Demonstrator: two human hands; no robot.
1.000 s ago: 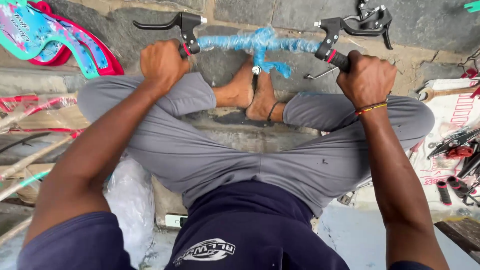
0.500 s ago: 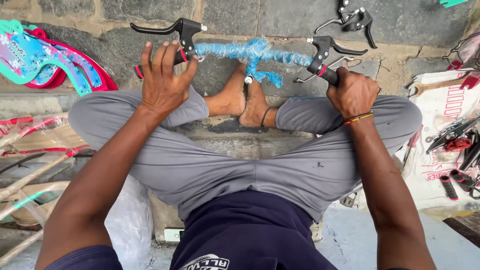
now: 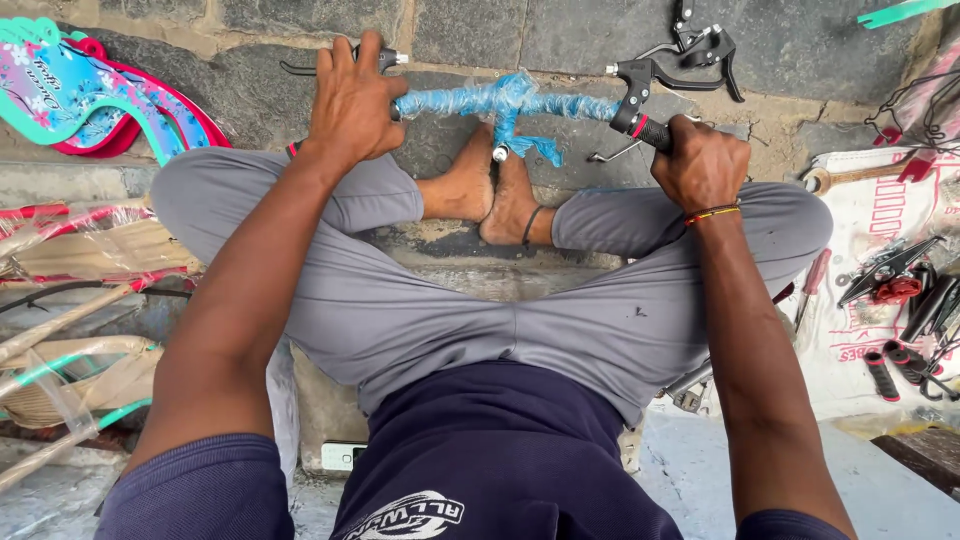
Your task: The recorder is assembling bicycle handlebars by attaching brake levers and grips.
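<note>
1. Head view showed a bicycle handlebar (image 3: 520, 103), wrapped in blue plastic film, held crosswise above the person's bare feet (image 3: 490, 190), its stem end pointing down between them.
2. Left hand (image 3: 352, 100) lay over the left bar end at the brake lever (image 3: 385, 58), fingers curled loosely, not fully clenched.
3. Right hand (image 3: 700, 165) was closed tight around the black grip (image 3: 648, 128) below the right brake lever (image 3: 640, 75).
4. Handling judgement: the bar looked rigid and fairly light; the film would likely be slippery.
5. Best hold: the rubber grip or bare ends, not the wrapped middle or levers.
6. Tools (image 3: 890, 275) lay on a white sack (image 3: 880, 210) at the right.
</note>
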